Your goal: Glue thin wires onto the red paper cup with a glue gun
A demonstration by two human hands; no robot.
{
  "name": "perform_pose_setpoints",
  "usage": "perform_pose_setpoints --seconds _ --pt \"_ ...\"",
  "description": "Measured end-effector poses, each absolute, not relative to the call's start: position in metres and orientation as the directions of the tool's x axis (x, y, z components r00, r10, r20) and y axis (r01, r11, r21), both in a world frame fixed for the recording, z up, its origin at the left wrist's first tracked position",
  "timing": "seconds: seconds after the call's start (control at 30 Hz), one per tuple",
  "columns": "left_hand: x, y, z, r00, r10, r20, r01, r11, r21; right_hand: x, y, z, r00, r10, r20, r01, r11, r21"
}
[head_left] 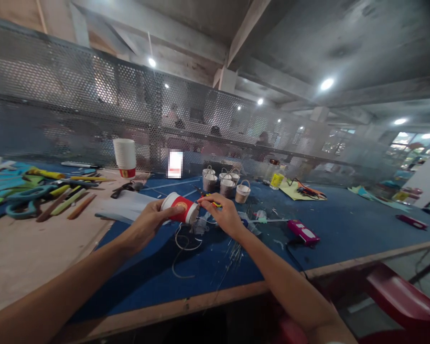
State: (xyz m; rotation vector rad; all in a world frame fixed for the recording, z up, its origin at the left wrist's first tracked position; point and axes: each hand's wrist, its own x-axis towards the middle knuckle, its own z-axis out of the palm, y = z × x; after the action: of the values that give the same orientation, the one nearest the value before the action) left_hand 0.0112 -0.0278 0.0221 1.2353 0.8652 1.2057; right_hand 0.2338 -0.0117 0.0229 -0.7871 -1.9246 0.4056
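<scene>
Blurred label (175, 164) by the mesh; tool tip hidden under right hand (225, 215).

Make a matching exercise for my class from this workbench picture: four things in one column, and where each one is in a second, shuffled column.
Things:
1. red paper cup
2. stack of white cups
3. small baskets
4. pink device

Places:
A. standing upright at the back left, near the mesh screen
B. lying on the blue mat, to the right of the hands
C. held on its side in the left hand, right hand at its rim
D. grouped behind the hands

Pairs: 1-C, 2-A, 3-D, 4-B
</scene>
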Motion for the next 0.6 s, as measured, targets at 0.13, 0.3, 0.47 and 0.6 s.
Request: perform_pose_setpoints --seconds 0.13,0.3,0.47,0.6 --pt "0.009 -0.025 0.02 0.197 0.969 0.147 -0.195 -0.108 0.975 0.237 -0.012 0.028 -0.297 0.647 0.703 0.359 0.757 -0.545" --pt "0.009 -0.026 0.022 0.192 0.956 0.223 -0.153 -0.195 0.969 0.252 -0.015 0.036 -0.24 0.652 0.719 0.464 0.728 -0.505" --pt "0.008 -0.027 0.024 0.216 0.951 0.221 -0.164 -0.188 0.968 0.286 -0.026 0.033 -0.15 0.782 0.606 0.7 0.516 -0.493" --pt "0.008 -0.024 0.022 0.193 0.961 0.2 -0.172 -0.168 0.971 0.317 -0.045 0.025 -0.02 0.931 0.363 0.923 0.157 -0.351"
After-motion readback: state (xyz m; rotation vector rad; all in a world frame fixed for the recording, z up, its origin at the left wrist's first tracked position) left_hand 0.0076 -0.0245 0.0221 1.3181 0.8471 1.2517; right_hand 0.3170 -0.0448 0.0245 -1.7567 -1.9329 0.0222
